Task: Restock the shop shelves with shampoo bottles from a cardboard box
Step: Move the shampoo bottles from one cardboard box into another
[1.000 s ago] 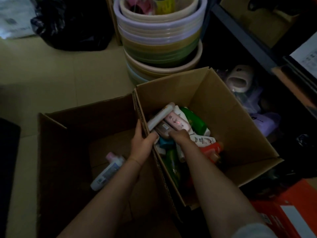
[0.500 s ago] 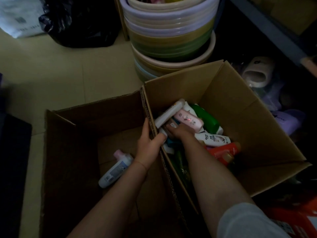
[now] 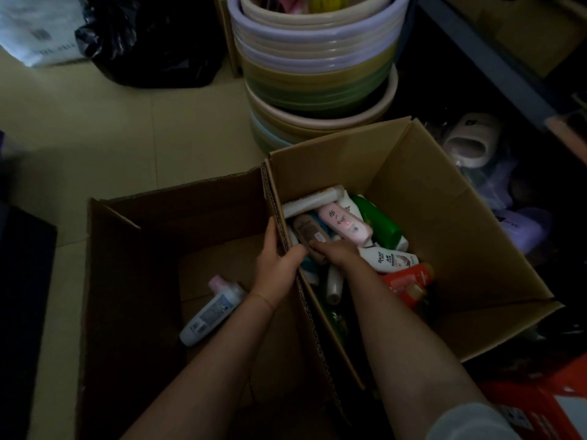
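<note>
Two open cardboard boxes stand side by side on the floor. The right box [image 3: 451, 223] holds several bottles: a pink one [image 3: 344, 224], a green one [image 3: 378, 221], a white one [image 3: 389, 260], a red-orange one [image 3: 408, 281] and a brown one [image 3: 309, 233]. My left hand [image 3: 274, 265] grips the shared wall between the boxes, thumb inside the right box. My right hand [image 3: 336, 252] reaches down among the bottles and holds the lower end of the brown bottle. The left box [image 3: 178, 217] holds a single white bottle with a pink cap [image 3: 211, 311].
A tall stack of plastic basins [image 3: 317, 74] stands right behind the boxes. A black bag [image 3: 152, 42] and a white sack [image 3: 38, 30] lie at the back left. Dark shelving [image 3: 486, 58] with a pale slipper [image 3: 470, 141] runs along the right. Red cartons [image 3: 546, 404] sit bottom right.
The brown bottle has come up into plain view under my right hand. My left hand stays on the box wall. The view has drifted slightly.
</note>
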